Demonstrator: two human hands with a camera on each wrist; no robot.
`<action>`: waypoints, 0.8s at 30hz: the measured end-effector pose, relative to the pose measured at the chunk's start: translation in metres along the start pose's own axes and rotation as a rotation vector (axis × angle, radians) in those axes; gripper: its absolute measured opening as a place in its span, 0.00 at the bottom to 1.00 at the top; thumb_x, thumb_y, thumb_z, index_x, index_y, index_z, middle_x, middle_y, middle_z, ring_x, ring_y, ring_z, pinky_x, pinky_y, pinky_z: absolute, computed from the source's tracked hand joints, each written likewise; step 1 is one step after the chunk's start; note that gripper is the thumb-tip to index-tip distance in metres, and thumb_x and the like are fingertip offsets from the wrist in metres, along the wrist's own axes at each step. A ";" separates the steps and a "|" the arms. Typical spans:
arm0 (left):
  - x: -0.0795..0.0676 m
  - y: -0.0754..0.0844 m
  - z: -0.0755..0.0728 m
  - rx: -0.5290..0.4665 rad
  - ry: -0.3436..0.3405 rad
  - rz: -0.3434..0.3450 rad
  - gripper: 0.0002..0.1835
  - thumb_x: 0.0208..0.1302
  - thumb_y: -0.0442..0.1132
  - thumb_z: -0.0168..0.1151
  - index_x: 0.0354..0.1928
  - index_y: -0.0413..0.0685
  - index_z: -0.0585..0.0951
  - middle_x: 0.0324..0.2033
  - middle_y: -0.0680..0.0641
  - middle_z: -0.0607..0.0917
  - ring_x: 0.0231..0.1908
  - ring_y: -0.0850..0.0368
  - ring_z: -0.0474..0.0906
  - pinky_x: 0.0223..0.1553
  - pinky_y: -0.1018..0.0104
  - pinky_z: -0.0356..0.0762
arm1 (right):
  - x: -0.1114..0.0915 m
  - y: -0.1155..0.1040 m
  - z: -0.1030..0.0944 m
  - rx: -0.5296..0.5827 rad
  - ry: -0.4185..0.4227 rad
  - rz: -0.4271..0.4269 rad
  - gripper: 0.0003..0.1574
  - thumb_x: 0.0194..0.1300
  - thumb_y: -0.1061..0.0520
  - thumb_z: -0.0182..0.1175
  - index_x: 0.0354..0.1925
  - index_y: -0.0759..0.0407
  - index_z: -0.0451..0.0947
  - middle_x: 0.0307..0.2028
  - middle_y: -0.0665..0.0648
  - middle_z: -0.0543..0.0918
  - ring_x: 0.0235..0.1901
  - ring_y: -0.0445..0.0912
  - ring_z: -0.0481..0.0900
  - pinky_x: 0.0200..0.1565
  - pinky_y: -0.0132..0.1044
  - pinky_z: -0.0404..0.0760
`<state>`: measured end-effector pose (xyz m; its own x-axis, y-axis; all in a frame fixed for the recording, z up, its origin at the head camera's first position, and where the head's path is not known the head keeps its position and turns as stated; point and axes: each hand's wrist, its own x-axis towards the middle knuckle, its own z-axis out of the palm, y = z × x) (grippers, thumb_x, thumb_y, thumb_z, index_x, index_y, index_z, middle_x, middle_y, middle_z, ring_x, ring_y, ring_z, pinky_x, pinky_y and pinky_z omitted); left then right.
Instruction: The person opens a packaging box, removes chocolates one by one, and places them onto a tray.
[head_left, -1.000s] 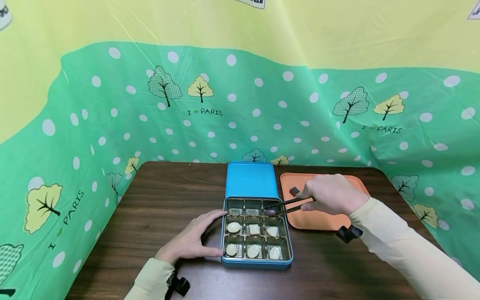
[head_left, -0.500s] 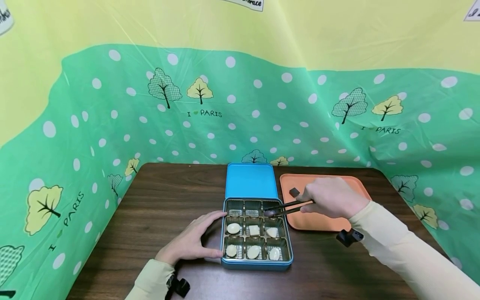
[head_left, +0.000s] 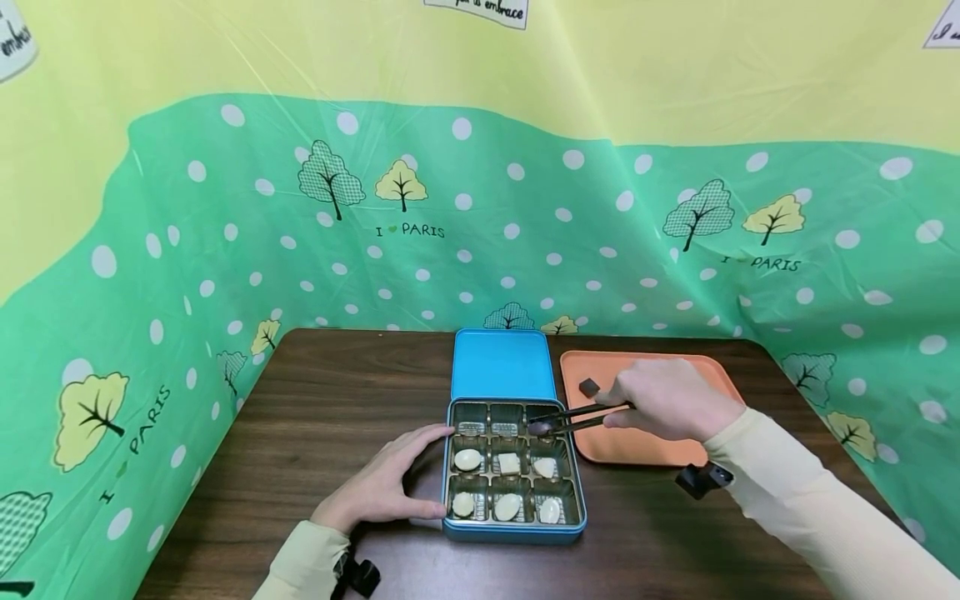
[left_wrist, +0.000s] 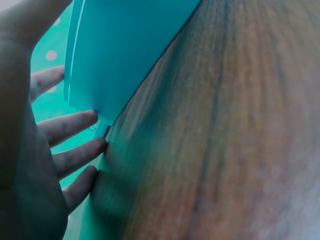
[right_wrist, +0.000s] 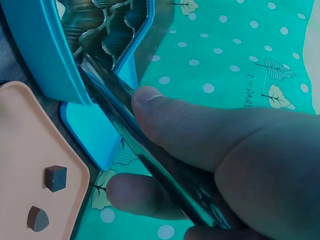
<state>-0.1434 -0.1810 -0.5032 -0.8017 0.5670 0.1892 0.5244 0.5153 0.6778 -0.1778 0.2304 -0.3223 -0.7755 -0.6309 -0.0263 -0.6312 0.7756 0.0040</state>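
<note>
Left hand [head_left: 384, 485]: spreading its fingers against the left side of a blue rectangular tin [head_left: 517, 535], gripping nothing. Dark oval piece [head_left: 539, 428]: showing, from where I'm standing, in the rear right compartment [head_left: 542, 409], at the tips of slender black tongs [right_wrist: 120, 107]. Right hand [head_left: 673, 400], the nearer: gripping the tongs, long axis pointing left from its fingers to the piece. Rectangular orange tray [head_left: 645, 452]: lying below.
</note>
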 end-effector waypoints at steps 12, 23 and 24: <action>0.000 0.000 0.000 0.005 0.000 0.003 0.57 0.53 0.67 0.78 0.82 0.63 0.62 0.77 0.57 0.67 0.76 0.51 0.64 0.71 0.33 0.60 | -0.006 0.003 -0.006 -0.010 0.025 -0.011 0.05 0.60 0.43 0.77 0.36 0.36 0.92 0.27 0.36 0.85 0.22 0.31 0.71 0.21 0.32 0.67; -0.001 0.000 0.001 0.002 -0.010 0.022 0.55 0.55 0.67 0.77 0.82 0.62 0.63 0.79 0.48 0.65 0.76 0.42 0.62 0.70 0.26 0.57 | -0.009 0.000 -0.015 -0.005 -0.010 0.067 0.11 0.62 0.41 0.75 0.43 0.38 0.94 0.25 0.35 0.82 0.20 0.32 0.70 0.18 0.36 0.67; -0.001 0.000 0.000 0.001 -0.010 0.020 0.55 0.55 0.66 0.77 0.82 0.62 0.63 0.79 0.48 0.65 0.76 0.42 0.62 0.70 0.26 0.57 | -0.009 0.000 -0.016 -0.004 -0.012 0.076 0.12 0.63 0.41 0.75 0.44 0.38 0.94 0.26 0.35 0.84 0.20 0.33 0.70 0.17 0.36 0.67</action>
<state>-0.1427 -0.1814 -0.5039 -0.7881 0.5837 0.1954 0.5406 0.5046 0.6732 -0.1710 0.2358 -0.3062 -0.8209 -0.5698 -0.0378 -0.5705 0.8212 0.0103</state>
